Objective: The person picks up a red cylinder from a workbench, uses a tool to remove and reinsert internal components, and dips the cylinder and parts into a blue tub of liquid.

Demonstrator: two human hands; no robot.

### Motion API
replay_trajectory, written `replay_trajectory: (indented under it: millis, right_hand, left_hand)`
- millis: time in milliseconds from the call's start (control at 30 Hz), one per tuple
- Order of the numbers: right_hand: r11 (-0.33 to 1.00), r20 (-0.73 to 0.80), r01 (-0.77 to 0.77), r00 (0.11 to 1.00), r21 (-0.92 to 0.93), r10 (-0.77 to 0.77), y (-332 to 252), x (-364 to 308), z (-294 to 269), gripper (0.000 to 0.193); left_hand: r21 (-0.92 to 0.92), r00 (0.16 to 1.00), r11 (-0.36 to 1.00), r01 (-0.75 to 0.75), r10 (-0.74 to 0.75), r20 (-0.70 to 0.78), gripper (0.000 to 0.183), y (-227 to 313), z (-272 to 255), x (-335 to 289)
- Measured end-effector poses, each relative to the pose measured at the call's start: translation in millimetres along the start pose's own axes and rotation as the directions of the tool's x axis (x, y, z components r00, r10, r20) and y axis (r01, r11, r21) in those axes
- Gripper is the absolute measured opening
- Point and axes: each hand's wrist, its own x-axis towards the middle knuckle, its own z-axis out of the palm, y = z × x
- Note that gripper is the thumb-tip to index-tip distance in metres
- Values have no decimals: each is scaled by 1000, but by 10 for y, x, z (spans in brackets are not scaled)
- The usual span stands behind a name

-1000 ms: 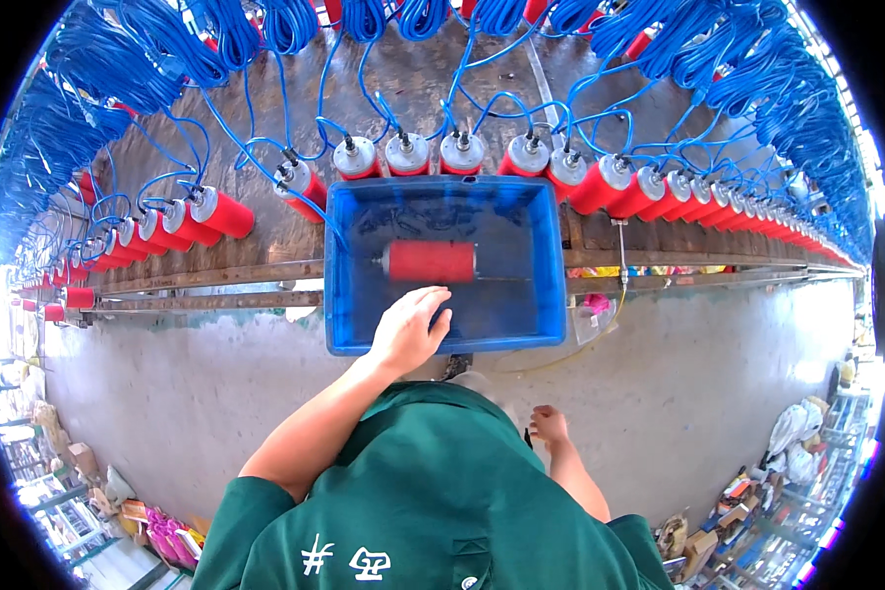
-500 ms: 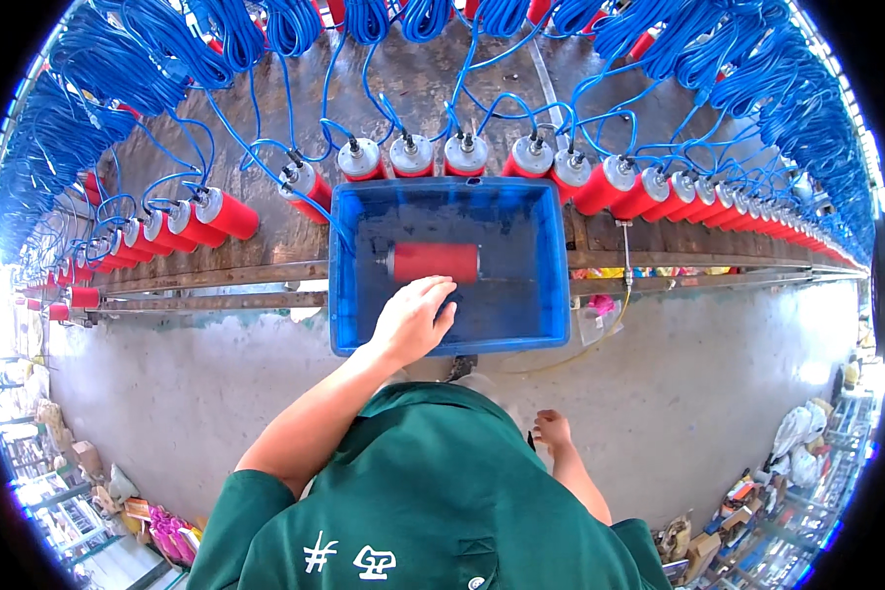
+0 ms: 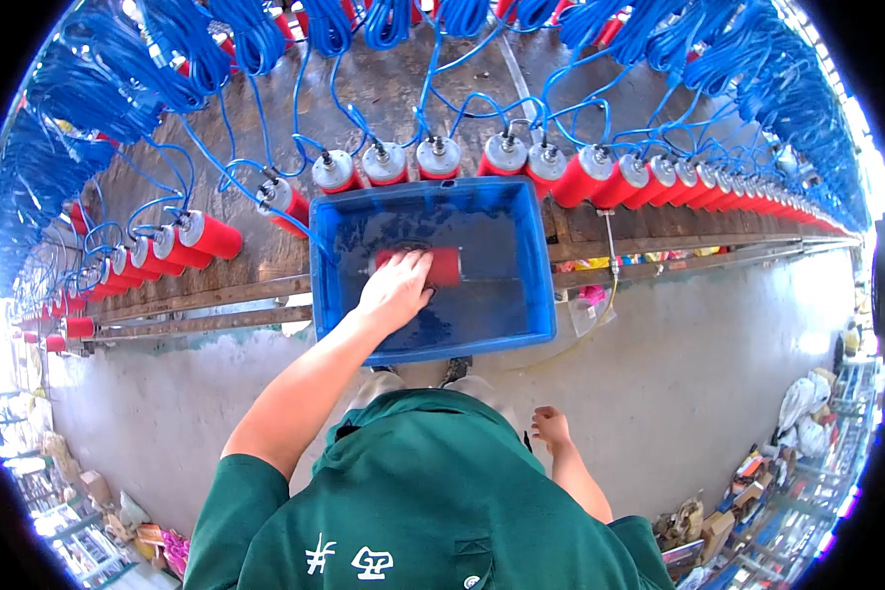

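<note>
A red cylinder (image 3: pixel 445 267) with metal fittings at its ends lies on its side in a blue plastic bin (image 3: pixel 433 351). The bin seems to hold water, and dark ripples show around the cylinder. Over the cylinder's left half rests my left hand (image 3: pixel 395 287), its fingers stretched across the top and the thumb at the near side. It does not look wrapped around the cylinder. Low beside my body hangs my right hand (image 3: pixel 551 426), fingers loosely curled and apart, with nothing seen in them.
Red cylinders (image 3: pixel 501 157) with grey caps and blue cables stand along a brown work surface (image 3: pixel 295 118) behind the bin. Coiled blue cables (image 3: pixel 256 39) line its far side. A clear bag (image 3: pixel 590 313) hangs by the bin's right. Boxes and bags (image 3: pixel 733 516) lie at lower right.
My left hand has moved onto the cylinder from just in front of it. The cylinder, blurred before, looks sharper and the water is more rippled. The view has shifted slightly.
</note>
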Motion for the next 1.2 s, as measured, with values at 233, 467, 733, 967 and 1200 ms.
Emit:
replay_trajectory:
  millis: [233,467,733,967,1200]
  right_hand:
    - [999,-52,-24,998,45,26,132,-129,48,34]
    - [991,-55,-74,995,110,80,406,-242,121,32]
    - [988,-79,27,997,152,-15,202,-226,106,32]
    - [817,-386,577,757,13,-528,-1363,-716,-198,19]
    - [257,-52,913,254,-317,-966,-2924,-1632,319,28]
  left_hand:
    - [220,975,972,-81,32,218,78,-217,222,371]
    - [318,961,939,-130,40,274,88,-233,240,465]
    - [449,863,863,-230,-32,504,97,154,-416,600]
    - [571,821,770,-283,-114,560,97,378,-1103,464]
    - [566,844,766,-303,-60,533,96,281,-1441,193]
